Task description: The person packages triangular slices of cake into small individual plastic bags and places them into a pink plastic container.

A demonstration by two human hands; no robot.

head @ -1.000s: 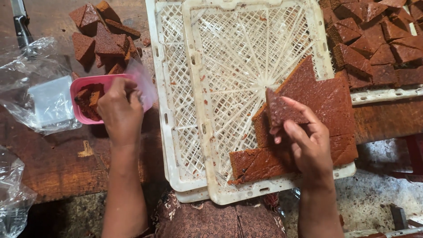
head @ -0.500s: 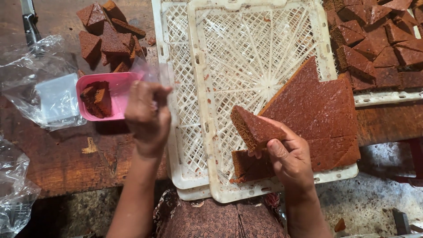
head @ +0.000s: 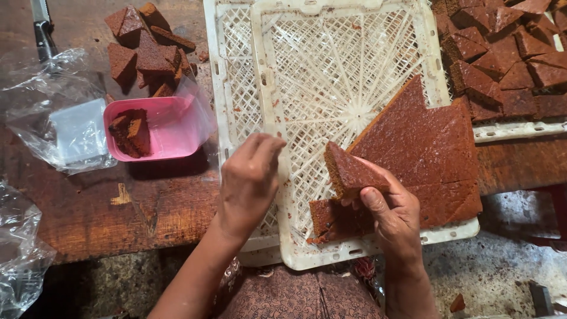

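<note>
My right hand [head: 390, 215] grips a brown triangular cake piece [head: 349, 170] and holds it up over the white plastic crate [head: 331, 71]. Below and to the right of it, a cut brown cake slab [head: 425, 147] lies in the crate's near right corner. My left hand [head: 248, 183] hovers over the crate's left rim with its fingers loosely curled and nothing in them. Left of that hand stands a pink plastic tub [head: 159, 127] with a couple of cake pieces inside and a clear bag around it.
A pile of cut cake pieces [head: 144, 50] lies on the wooden table behind the tub. A second tray of cake pieces [head: 508, 59] sits at the top right. Clear plastic bags [head: 56, 118] lie at the left, and a knife [head: 41, 26] at the top left.
My left hand left the pink tub and moved right to the crate's edge. My right hand lifted a triangular piece off the slab and carried it left.
</note>
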